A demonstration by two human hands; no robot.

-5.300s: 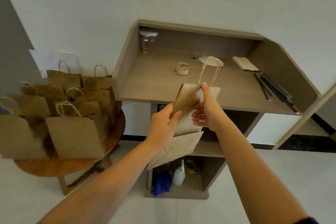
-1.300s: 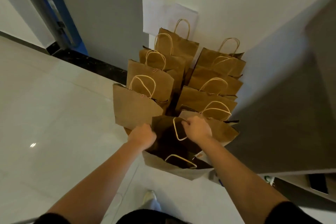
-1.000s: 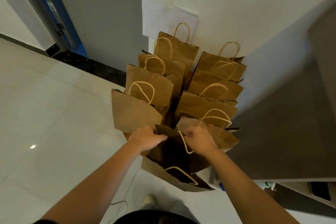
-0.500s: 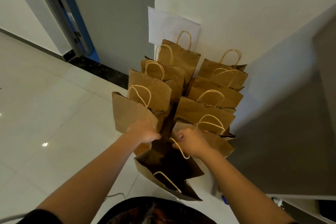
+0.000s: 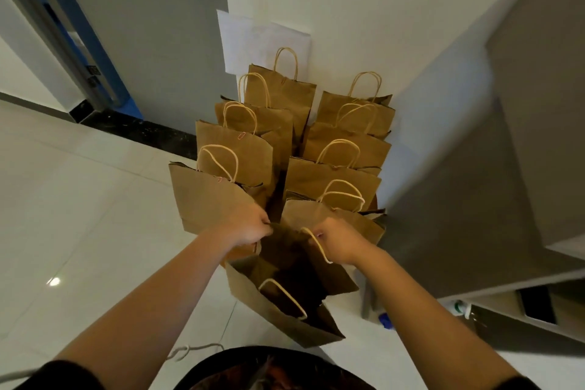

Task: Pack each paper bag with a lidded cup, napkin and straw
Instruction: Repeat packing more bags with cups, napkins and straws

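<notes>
An open brown paper bag (image 5: 278, 317) with twine handles hangs in front of me, its mouth facing up and its inside dark. My left hand (image 5: 245, 226) pinches the bag's left rim. My right hand (image 5: 340, 244) grips the far rim beside one twine handle. Behind it several closed brown paper bags (image 5: 234, 152) stand in two rows against the white wall. No cup, napkin or straw is in sight; the bag's contents are hidden in shadow.
A grey shelf unit (image 5: 519, 168) rises at the right, with a lower shelf (image 5: 538, 310) holding a dark object. A white sheet (image 5: 262, 38) is stuck on the wall behind the bags. A blue-framed doorway (image 5: 79, 51) is at the far left. Pale floor tiles (image 5: 79, 215) spread to the left.
Both hands have kept hold of the open bag and lifted its rim slightly nearer the standing bags. Earlier I stood at the shelf handling a folded bag.
</notes>
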